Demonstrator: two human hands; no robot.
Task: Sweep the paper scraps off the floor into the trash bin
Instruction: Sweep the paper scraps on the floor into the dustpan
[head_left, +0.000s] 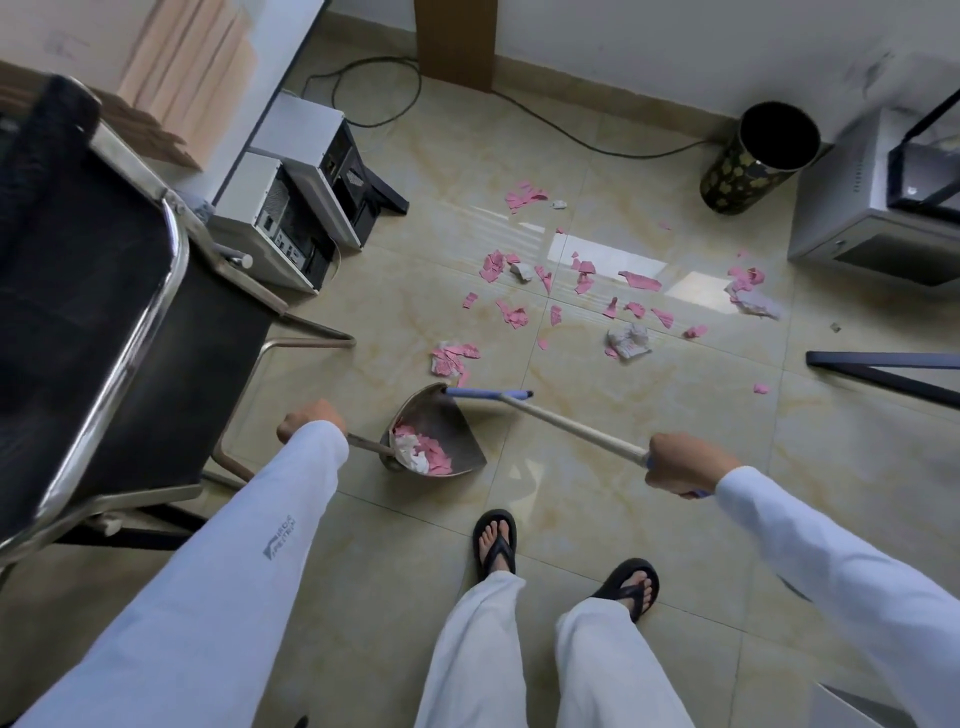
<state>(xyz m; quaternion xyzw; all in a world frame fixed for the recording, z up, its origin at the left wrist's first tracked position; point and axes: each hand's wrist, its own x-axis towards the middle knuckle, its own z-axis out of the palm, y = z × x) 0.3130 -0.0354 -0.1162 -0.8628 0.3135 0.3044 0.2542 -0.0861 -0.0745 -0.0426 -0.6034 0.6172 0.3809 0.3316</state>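
Note:
My left hand (310, 420) grips the handle of a metal dustpan (457, 423) that rests on the floor and holds pink and white scraps (422, 454). My right hand (685, 464) grips the pale handle of a broom (566, 425), whose purple head (488, 395) sits at the dustpan's far rim. Several pink paper scraps (584, 291) and crumpled white pieces (628, 340) lie scattered across the beige tiles beyond the pan. A black trash bin with a gold pattern (748, 171) stands upright by the far wall, at the back right.
A black chair with a chrome frame (119, 332) stands close on the left. Two computer cases (291, 208) sit under a desk behind it. A grey cabinet (878, 208) and dark frame legs (883, 371) are on the right. Cables (545, 119) cross the far floor. My sandalled feet (561, 558) stand behind the pan.

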